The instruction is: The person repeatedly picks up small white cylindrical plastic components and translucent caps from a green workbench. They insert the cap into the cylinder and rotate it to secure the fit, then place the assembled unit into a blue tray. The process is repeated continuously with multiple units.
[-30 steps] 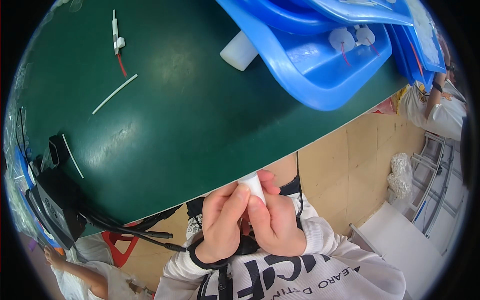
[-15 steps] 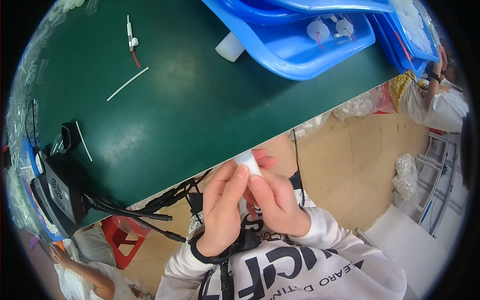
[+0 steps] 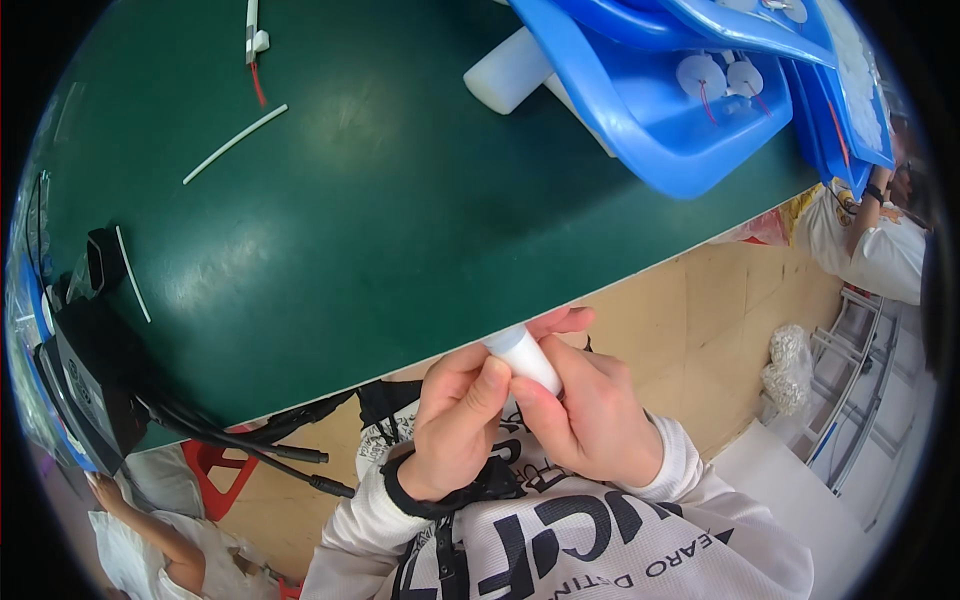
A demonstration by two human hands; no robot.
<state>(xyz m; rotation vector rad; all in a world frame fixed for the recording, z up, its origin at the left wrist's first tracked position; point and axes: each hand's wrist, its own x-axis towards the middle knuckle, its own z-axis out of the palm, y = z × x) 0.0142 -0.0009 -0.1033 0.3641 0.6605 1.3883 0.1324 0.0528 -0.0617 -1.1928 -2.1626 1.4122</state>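
Observation:
A short white cylinder [image 3: 527, 358] sits between my two hands, just off the near edge of the green table [image 3: 340, 240]. My left hand [image 3: 455, 420] pinches it from the left, thumb pressed along its side. On the other side my right hand [image 3: 595, 405] grips it with thumb and curled fingers, while one or more fingertips reach past its far end. More of the cylinder's lower side is covered by my fingers. A similar white cylinder [image 3: 505, 75] lies on the table beside a blue tray [image 3: 680, 170].
Inside the tray are white round pieces [image 3: 702, 76] with red wires. Further left lie a thin white tube [image 3: 235, 145], another thin tube [image 3: 133, 275] and a white part with a red wire [image 3: 252, 40]. A black device [image 3: 95, 370] with thick cables stands left. Other people work at both sides.
The view has shifted, so the tray appears lower and further right and the tubes further left. My hands still hold the white cylinder, with more of its side showing.

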